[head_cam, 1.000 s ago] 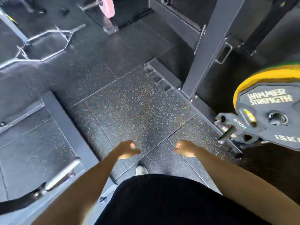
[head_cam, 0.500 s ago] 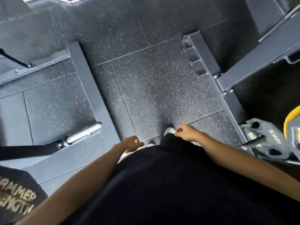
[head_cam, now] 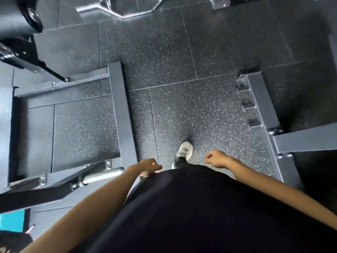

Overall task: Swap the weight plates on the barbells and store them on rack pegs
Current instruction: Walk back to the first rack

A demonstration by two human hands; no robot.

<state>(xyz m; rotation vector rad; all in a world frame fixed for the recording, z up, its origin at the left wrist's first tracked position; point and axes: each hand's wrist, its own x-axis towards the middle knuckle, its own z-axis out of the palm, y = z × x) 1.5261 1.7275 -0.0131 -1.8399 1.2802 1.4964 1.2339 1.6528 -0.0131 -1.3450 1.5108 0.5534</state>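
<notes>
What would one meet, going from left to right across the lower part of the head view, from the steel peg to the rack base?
Steel peg → left hand → white shoe → right hand → grey rack base.

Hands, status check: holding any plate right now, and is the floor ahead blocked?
Left hand and right hand loosely curled, holding nothing. No weight plate clearly in view; bare bar sleeve at left. Rack base to the right; floor between open.

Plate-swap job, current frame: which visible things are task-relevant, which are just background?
Relevant:
- left hand, empty, loosely curled
- right hand, empty, loosely curled
- bare barbell sleeve
- rack base

Background:
- white sneaker
- hex bar
- rubber floor
</notes>
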